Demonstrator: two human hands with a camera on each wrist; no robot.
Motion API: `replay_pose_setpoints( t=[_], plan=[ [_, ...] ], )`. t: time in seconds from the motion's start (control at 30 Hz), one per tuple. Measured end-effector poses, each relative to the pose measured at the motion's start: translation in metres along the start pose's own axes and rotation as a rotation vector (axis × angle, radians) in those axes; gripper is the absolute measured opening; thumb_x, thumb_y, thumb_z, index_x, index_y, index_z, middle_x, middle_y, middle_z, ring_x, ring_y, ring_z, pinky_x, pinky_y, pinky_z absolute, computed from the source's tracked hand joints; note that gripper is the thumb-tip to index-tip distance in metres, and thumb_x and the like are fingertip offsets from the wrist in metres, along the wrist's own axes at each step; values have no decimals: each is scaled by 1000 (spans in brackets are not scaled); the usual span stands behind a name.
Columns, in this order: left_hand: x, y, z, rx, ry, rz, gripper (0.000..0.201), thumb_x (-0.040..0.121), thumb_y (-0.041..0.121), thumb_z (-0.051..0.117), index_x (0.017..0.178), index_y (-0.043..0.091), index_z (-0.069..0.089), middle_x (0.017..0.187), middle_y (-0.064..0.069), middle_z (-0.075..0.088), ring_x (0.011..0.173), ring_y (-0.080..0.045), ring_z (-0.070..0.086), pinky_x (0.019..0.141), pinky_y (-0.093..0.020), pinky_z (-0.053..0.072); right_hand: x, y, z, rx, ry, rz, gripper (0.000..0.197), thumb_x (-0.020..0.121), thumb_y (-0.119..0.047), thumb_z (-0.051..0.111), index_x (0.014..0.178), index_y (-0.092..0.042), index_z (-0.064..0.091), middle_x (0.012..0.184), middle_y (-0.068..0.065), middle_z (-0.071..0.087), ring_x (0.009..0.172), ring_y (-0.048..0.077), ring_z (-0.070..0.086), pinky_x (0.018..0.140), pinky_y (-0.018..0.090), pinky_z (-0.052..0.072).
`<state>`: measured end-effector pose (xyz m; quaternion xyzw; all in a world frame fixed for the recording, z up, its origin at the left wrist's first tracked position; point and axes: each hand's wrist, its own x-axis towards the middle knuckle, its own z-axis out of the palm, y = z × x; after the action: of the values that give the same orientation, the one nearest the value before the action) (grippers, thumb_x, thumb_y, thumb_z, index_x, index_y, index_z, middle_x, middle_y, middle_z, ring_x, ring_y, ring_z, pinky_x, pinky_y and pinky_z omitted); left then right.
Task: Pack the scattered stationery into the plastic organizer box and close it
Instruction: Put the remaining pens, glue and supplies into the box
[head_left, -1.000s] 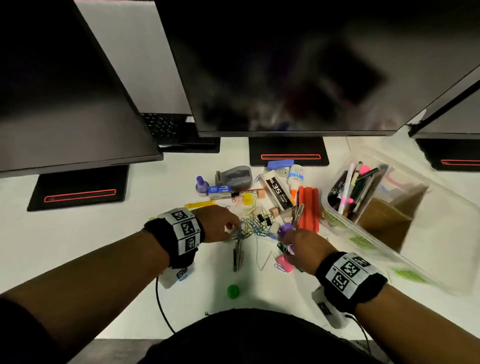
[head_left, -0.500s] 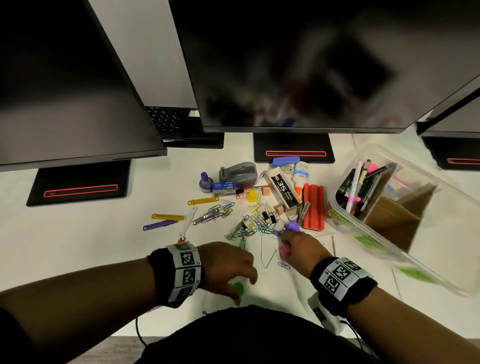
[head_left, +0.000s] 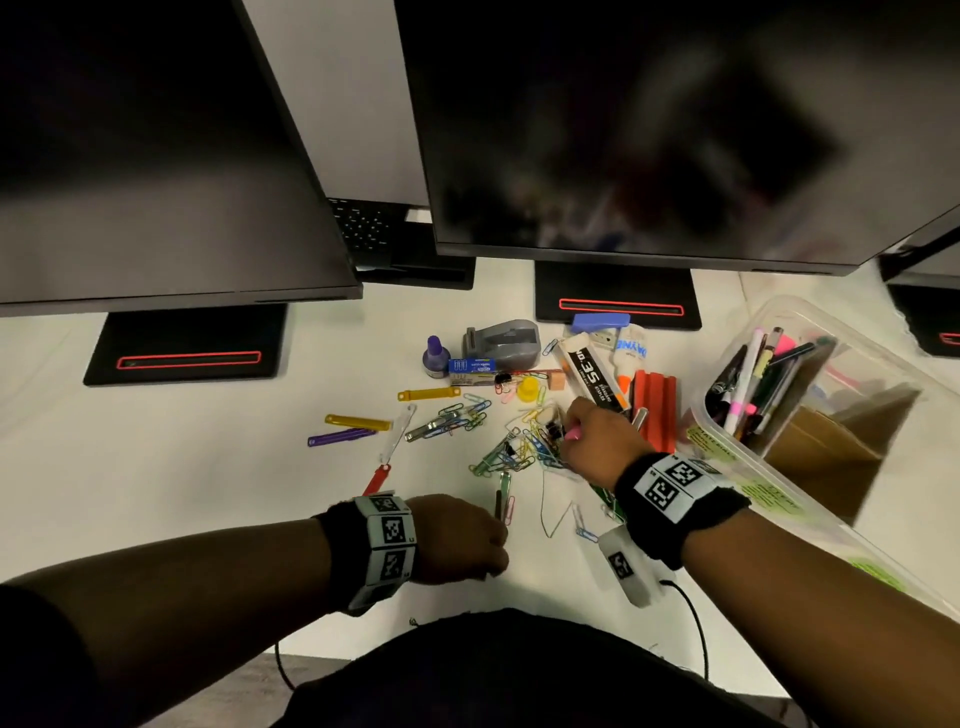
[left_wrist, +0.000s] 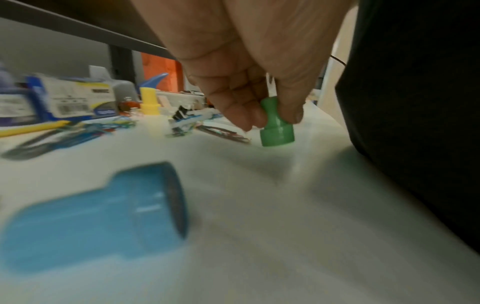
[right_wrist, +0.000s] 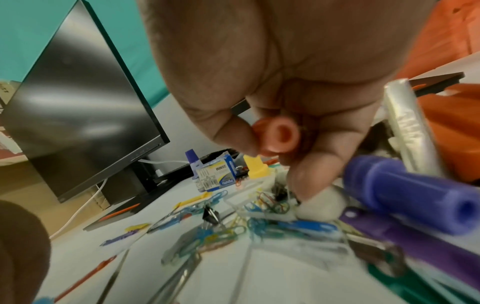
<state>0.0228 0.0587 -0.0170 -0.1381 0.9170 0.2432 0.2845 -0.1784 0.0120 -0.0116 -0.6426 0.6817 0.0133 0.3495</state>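
Observation:
My left hand (head_left: 467, 540) is near the desk's front edge and pinches a green push pin (left_wrist: 275, 125) between thumb and fingers, just above the desk. My right hand (head_left: 592, 436) is over the pile of coloured paper clips (head_left: 509, 454). It holds a pink push pin (right_wrist: 279, 135) in curled fingers, and one fingertip touches a white pin (right_wrist: 322, 203). A purple pin (right_wrist: 415, 197) sits close beside those fingers. The clear plastic organizer box (head_left: 779, 317) stands open at the right, with pens (head_left: 753, 379) and a cardboard divider inside.
A blue pin (left_wrist: 103, 214) lies on the desk by my left wrist. A tape dispenser (head_left: 501, 343), purple ink bottle (head_left: 435, 356), staple box (head_left: 589, 374), glue, orange-red pieces (head_left: 657, 410) and file fasteners (head_left: 358, 421) are scattered in the middle. Monitors (head_left: 649, 130) overhang the back.
My left hand pulled back from the clip pile to the front edge and picked up the green pin. My right hand moved forward into the clip pile.

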Motion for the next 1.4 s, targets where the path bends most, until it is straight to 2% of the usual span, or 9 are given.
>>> replay_pose_setpoints(
  t=[0.17,0.4,0.5,0.6,0.73,0.87,1.17,1.3,1.4],
  plan=[
    [-38,-25,0,-215,180,-278,37,93,11,44,128,19,50,133,-5,45,117,-25,51,97,-32,42,28,-20,-2,39,107,-35,28,77,4,50,69,-21,41,96,8,51,91,27,54,73,23,33],
    [-92,-61,15,-239,235,-538,44,83,37,28,99,20,64,105,2,69,101,-20,61,90,-33,48,46,-42,5,-72,149,-48,38,88,-23,59,125,-22,50,128,14,46,109,33,57,97,34,44],
    [-97,-61,24,-191,214,-540,31,90,46,40,99,23,58,97,2,69,95,-21,63,84,-31,49,48,-43,11,-153,113,-63,29,91,-20,55,120,-19,56,124,16,54,106,31,59,97,34,45],
    [-88,-56,28,-169,64,-491,56,83,64,49,124,27,43,110,-2,64,103,-23,59,91,-35,47,44,-44,12,-176,122,-77,27,92,-17,53,118,-15,59,117,17,62,106,30,59,95,33,45],
    [-70,-56,32,-127,-43,-399,61,85,52,57,135,25,34,124,-6,57,115,-27,54,100,-41,45,37,-41,4,-20,200,5,26,92,-20,55,114,-8,60,113,19,64,104,34,60,89,34,46],
    [-57,-59,32,-160,48,-390,28,92,42,47,112,23,51,111,-6,64,106,-29,61,92,-39,50,18,-31,-9,193,269,60,21,90,-22,59,108,-10,62,101,13,68,93,29,62,79,28,45],
    [-27,-42,-62,-437,424,-384,24,93,40,48,103,18,48,93,-1,61,83,-20,56,75,-28,44,-56,21,-63,417,444,114,18,88,-15,62,73,-23,57,75,8,69,61,23,67,63,30,60],
    [10,-7,-131,-466,593,-305,22,92,34,53,108,18,51,85,6,55,74,-12,50,68,-23,38,-87,61,-92,403,642,221,17,86,-15,63,72,-24,59,77,9,70,72,28,68,80,44,56],
    [52,20,-163,-471,675,-258,29,87,36,60,108,16,57,91,2,59,83,-17,54,74,-25,43,-103,85,-107,276,692,309,7,86,-10,59,86,-9,66,87,19,70,84,31,65,80,22,43]
  ],
)
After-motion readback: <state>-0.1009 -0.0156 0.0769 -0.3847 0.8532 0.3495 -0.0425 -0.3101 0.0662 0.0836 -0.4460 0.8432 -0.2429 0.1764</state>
